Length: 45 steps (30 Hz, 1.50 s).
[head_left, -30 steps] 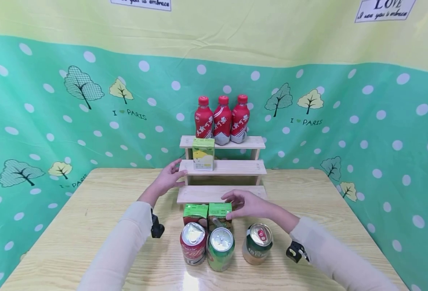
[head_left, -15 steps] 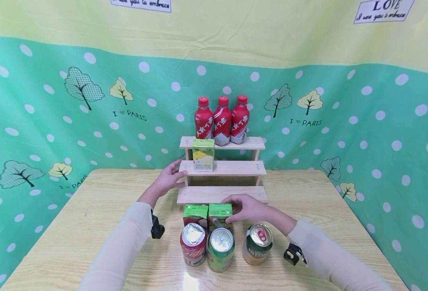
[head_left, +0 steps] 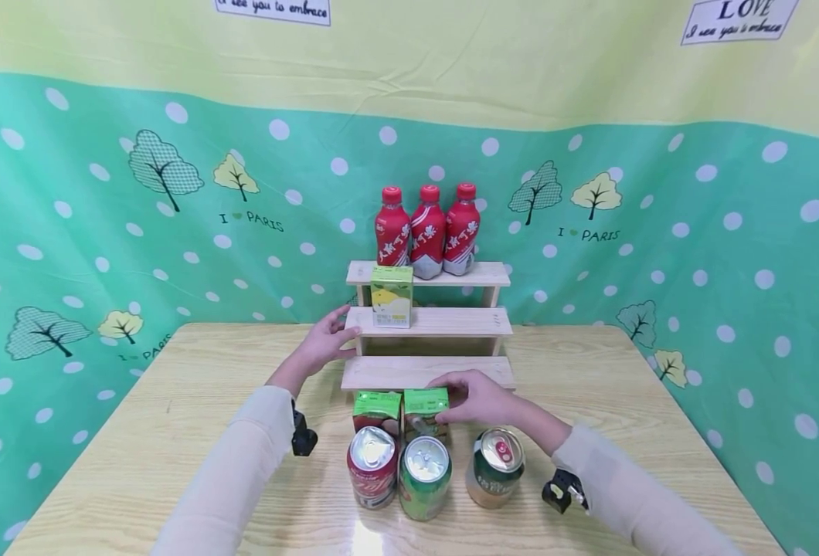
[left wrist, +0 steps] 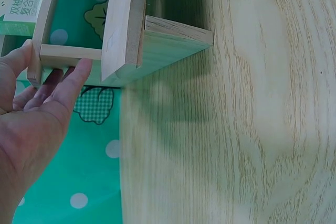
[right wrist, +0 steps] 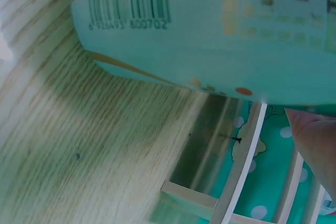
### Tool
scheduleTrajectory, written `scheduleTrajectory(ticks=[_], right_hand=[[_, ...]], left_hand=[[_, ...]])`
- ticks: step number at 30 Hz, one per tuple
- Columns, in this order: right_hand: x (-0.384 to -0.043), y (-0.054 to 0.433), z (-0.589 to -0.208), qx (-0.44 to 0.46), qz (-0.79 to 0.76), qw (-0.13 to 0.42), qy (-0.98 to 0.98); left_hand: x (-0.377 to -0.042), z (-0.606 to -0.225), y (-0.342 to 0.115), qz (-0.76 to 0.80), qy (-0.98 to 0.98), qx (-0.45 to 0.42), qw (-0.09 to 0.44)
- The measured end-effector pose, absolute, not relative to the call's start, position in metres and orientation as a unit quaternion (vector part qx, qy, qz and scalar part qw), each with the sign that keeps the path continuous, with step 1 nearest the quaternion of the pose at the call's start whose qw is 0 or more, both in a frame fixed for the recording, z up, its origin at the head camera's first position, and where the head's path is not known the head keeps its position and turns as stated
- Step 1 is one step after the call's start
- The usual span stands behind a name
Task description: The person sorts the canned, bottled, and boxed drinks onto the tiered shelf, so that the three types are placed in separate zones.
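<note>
We saw the left hand (head_left: 322,344) gripping the left end of the wooden rack (head_left: 451,320), its thumb at the middle shelf's edge. The right hand (head_left: 479,398) grasped the right green-topped carton (head_left: 423,398) between thumb and fingers, though in the right wrist view we could not make out that hold. We found this carton upright on the table (head_left: 208,432), in front of the lowest shelf and just beside the left green-topped carton (head_left: 377,401). Nearer to us stood a red can (head_left: 373,479) and a green can (head_left: 425,496) side by side, with a dark green can (head_left: 495,472) apart to the right. On the rack we noticed a yellow-green carton (head_left: 392,297) at the middle shelf's left and three red bottles (head_left: 426,235) on the top one
</note>
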State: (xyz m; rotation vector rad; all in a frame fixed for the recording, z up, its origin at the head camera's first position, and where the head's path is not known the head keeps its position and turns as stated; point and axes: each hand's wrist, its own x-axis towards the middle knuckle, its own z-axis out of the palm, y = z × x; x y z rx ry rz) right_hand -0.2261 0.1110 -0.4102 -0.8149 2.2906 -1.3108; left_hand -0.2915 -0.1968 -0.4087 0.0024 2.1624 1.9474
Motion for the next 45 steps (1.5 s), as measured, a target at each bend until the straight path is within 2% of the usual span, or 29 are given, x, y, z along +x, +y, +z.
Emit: scheduleTrajectory(ticks=[20, 36, 45], right_hand=[[-0.228, 0.138, -0.375, -0.277, -0.479, 0.140, 0.821], [-0.240, 0.160, -0.333, -0.260, -0.463, 0.066, 0.845], [-0.253, 0.161, -0.319, -0.207, -0.458, 0.049, 0.863]], left_hand=[[-0.292, -0.409, -0.197, 0.663, 0.739, 0.000, 0.117], [-0.293, -0.410, -0.199, 0.659, 0.743, 0.000, 0.115], [-0.295, -0.412, -0.199, 0.671, 0.732, 0.010, 0.116]])
